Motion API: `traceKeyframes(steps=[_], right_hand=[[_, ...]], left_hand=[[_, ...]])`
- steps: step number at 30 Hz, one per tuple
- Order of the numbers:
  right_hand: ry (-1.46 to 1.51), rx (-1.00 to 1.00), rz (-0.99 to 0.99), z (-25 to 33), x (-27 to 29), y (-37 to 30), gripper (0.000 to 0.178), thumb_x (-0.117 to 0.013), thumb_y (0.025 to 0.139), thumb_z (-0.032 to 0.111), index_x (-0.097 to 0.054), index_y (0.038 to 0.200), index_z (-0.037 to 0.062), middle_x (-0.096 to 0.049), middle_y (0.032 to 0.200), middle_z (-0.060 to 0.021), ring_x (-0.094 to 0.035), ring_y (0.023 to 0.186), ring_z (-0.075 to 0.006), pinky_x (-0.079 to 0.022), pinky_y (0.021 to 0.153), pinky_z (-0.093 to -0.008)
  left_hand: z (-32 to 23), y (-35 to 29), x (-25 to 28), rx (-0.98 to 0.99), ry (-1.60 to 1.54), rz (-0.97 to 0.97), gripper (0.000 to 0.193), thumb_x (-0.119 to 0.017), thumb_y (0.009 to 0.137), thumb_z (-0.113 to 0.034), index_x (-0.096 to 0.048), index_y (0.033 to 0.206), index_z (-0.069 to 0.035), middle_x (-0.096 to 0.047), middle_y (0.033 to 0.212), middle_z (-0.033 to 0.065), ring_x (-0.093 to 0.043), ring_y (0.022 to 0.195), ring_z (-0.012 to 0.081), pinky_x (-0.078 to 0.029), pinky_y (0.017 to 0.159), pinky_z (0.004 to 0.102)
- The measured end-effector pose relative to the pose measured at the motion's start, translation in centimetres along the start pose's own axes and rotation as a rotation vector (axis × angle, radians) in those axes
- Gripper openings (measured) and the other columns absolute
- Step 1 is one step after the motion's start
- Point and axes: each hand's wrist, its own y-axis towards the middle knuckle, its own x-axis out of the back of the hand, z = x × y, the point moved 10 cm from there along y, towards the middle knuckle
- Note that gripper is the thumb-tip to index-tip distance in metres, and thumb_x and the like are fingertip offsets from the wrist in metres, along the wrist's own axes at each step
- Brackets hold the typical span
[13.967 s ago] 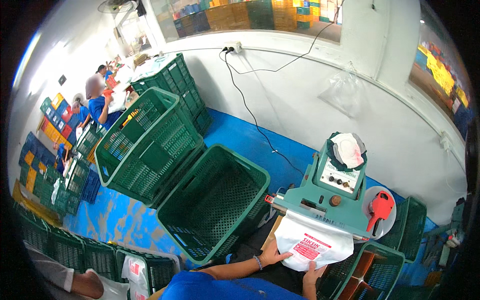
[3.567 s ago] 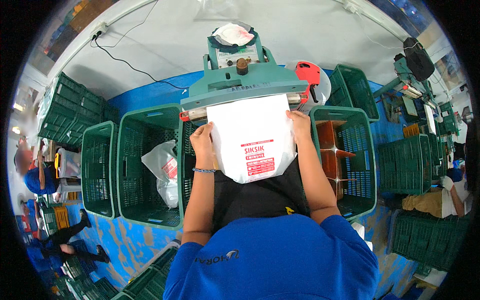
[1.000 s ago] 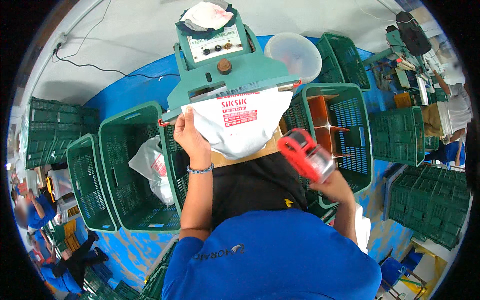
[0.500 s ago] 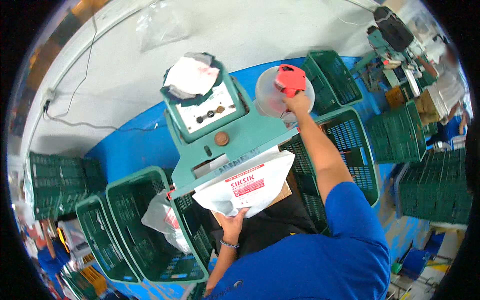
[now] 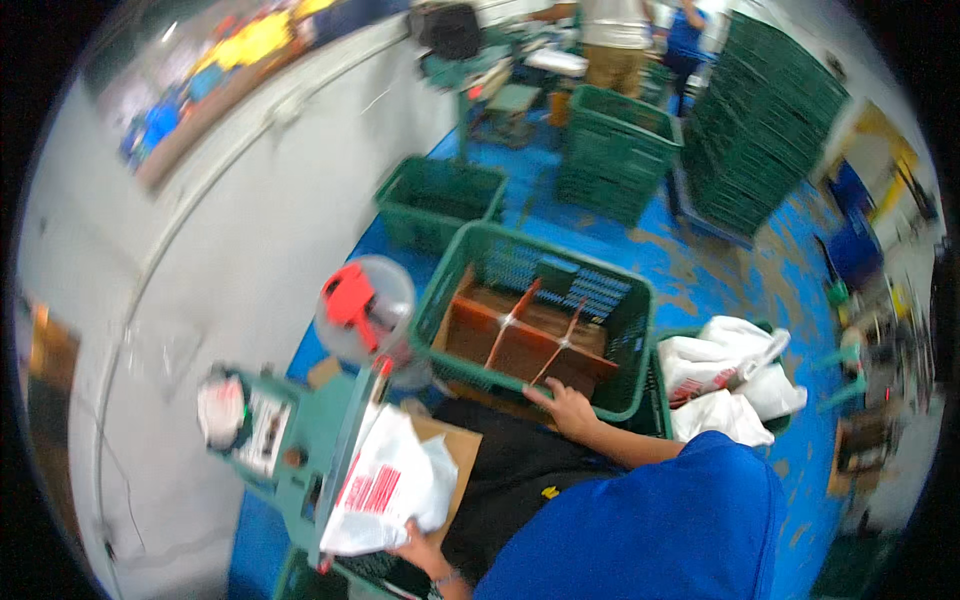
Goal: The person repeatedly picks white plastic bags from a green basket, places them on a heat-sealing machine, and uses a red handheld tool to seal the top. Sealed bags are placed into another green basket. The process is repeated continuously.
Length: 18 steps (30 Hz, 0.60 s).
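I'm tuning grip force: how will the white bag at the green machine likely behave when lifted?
The bag will probably flop: its surface creases and puckers. Its smooth, plastic-looking skin may be slippery. Its bulging end beside the left hand might sag, though any contents are hidden.

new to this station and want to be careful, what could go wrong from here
The left hand alone holds the white printed bag at the green machine while the right hand is at the near rim of the divided crate, so the bag might slip or skew.

The red handheld tool sits at the top of the round tub; a bump might knock it off.

Nearby white bags heap above their crate; one could slide out.
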Motion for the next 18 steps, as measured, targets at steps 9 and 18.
traceKeyframes(steps=[9,18], right_hand=[[0.008,0.014,0.062,-6.3,-1.1,0.0,0.073,-0.043,0.086,0.009,-0.017,0.142,0.0482,-0.051,0.116,-0.0124,-0.062,0.091,-0.0316,-0.054,0.066,-0.0395],[-0.140,-0.175,-0.067,-21.8,5.5,12.1,0.071,-0.043,0.088,0.004,-0.019,0.143,0.0423,-0.051,0.122,-0.0170,-0.055,0.106,-0.0359,-0.050,0.081,-0.0459]], left_hand=[[-0.8,1.7,-5.8,-0.026,-0.001,0.082,0.057,-0.066,0.085,-0.024,-0.044,0.119,0.017,-0.055,0.116,0.0236,-0.056,0.098,0.0312,-0.047,0.087,0.0439],[-1.1,1.2,-3.6,-0.115,-0.005,-0.053,0.059,-0.065,0.086,-0.028,-0.045,0.118,0.017,-0.055,0.113,0.0241,-0.056,0.096,0.0316,-0.047,0.086,0.0446]])
